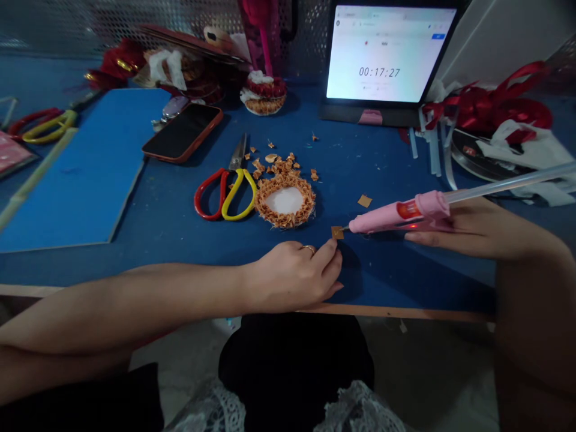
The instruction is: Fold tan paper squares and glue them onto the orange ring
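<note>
My right hand [472, 225] is closed around a pink hot glue gun [382, 217], with a long clear glue stick [508, 181] running out of its back. The gun's nozzle meets a small brown square [337, 232] of paper or ribbon. Against that square's near edge rests a fingertip of my left hand [299, 276], whose fingers are curled; whether it pinches the square I cannot tell. Just beyond lies a round ornament [285, 200] with a white centre and a frilled brown border. Another brown square [365, 200] lies flat on the blue table.
Scissors [227, 192] with red and yellow handles lie left of the ornament, near brown scraps [279, 163]. Further left are a phone [184, 133] and a blue board [85, 174]. A tablet [382, 54] showing a timer stands behind. Red ribbon [495, 108] is piled at right.
</note>
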`<state>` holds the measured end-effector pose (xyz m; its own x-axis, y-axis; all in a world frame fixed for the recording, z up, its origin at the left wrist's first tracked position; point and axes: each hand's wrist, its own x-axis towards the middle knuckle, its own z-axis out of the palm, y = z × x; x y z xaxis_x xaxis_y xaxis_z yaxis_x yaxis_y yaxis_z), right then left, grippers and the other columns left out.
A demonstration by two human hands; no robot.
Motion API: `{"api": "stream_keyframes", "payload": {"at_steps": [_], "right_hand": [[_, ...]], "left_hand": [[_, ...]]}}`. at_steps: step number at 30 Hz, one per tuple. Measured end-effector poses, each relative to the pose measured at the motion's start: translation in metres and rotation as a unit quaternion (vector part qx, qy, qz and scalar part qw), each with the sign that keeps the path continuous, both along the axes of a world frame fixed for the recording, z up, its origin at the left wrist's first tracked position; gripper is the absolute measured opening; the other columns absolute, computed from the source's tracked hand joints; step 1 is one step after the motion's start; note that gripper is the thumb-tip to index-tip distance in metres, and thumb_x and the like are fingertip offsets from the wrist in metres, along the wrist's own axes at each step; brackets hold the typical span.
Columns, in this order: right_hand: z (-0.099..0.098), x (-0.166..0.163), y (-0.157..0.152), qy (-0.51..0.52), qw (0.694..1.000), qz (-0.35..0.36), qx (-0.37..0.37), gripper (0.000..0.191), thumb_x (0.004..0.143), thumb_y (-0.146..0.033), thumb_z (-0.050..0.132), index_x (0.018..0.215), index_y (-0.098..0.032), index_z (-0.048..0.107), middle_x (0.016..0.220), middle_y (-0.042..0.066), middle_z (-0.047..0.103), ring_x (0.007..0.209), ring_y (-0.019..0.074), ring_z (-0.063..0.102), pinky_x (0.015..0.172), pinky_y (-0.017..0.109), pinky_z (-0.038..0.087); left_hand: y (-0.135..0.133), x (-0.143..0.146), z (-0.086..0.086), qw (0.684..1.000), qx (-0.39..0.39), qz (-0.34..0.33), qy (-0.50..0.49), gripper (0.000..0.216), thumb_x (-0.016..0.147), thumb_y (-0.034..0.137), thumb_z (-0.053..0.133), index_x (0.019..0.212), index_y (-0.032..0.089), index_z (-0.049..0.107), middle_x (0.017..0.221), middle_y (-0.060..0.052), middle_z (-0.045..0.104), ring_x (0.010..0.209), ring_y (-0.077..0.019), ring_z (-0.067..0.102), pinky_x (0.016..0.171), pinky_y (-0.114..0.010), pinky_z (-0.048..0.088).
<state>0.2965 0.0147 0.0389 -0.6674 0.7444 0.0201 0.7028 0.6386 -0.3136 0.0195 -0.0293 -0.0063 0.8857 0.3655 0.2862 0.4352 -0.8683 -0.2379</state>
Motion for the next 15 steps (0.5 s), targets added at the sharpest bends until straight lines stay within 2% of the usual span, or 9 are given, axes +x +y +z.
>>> {"api": "stream_keyframes", "payload": {"at_steps": [4, 8, 15], "right_hand": [[-0.0001, 0.0033, -0.0012, -0.002, 1.000, 0.012, -0.013, 0.033, 0.076, -0.051, 0.048, 0.088, -0.025, 0.064, 0.072, -0.002, 0.065, 0.058, 0.0156, 0.057, 0.057, 0.028, 0.046], [-0.0010, 0.0052, -0.0016, -0.005, 1.000, 0.027, -0.007, 0.032, 0.077, -0.046, 0.050, 0.099, -0.027, 0.061, 0.084, -0.003, 0.067, 0.068, 0.0171, 0.060, 0.063, 0.028, 0.047], [0.0011, -0.0015, -0.0019, -0.022, 0.997, 0.064, 0.030, 0.028, 0.079, -0.046, 0.047, 0.091, -0.026, 0.063, 0.068, -0.003, 0.063, 0.054, 0.0147, 0.055, 0.050, 0.027, 0.042]], "left_hand": [[0.0000, -0.0004, -0.0008, 1.000, 0.001, -0.004, -0.003, 0.037, 0.088, 0.036, 0.036, 0.102, 0.011, 0.059, 0.103, -0.012, 0.061, 0.054, -0.0112, 0.058, 0.044, -0.024, 0.046], [0.0002, -0.0002, -0.0014, 1.000, 0.001, -0.006, -0.004, 0.037, 0.088, 0.036, 0.036, 0.102, 0.011, 0.059, 0.104, -0.012, 0.061, 0.053, -0.0115, 0.058, 0.044, -0.025, 0.046], [0.0005, 0.0002, -0.0014, 1.000, 0.002, -0.003, -0.007, 0.036, 0.087, 0.037, 0.039, 0.100, 0.011, 0.060, 0.104, -0.011, 0.062, 0.054, -0.0119, 0.058, 0.043, -0.025, 0.046]]}}
